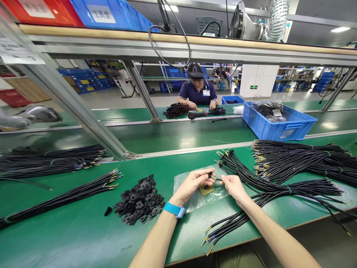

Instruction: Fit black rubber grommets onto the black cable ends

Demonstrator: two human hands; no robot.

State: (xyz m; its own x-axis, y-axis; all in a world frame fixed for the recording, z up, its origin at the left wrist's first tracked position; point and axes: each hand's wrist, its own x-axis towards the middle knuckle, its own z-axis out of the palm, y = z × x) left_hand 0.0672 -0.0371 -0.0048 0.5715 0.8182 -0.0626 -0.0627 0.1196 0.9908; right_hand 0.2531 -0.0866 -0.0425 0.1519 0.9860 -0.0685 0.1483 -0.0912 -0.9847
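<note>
The left hand (192,183) pinched a small black clip (210,174); the right hand (233,186) gripped a black cable (251,178) end beside it, above a plastic bag (195,201).

The left hand (192,183) pinches a small black part (209,174) between thumb and fingertips, and a blue wristband (174,209) circles its wrist. The right hand (233,186), just beside it, grips the end of a black cable (218,179) whose tip meets the part. Under both hands lies a clear plastic bag (195,201) with a tan pad (206,190) on it. Left of the left hand sits a heap of black clips (139,201). Beyond the right hand spreads a cable bundle (292,163). Farther off stands a blue crate (279,121), and across the green table (83,234) a person (198,93) works.
</note>
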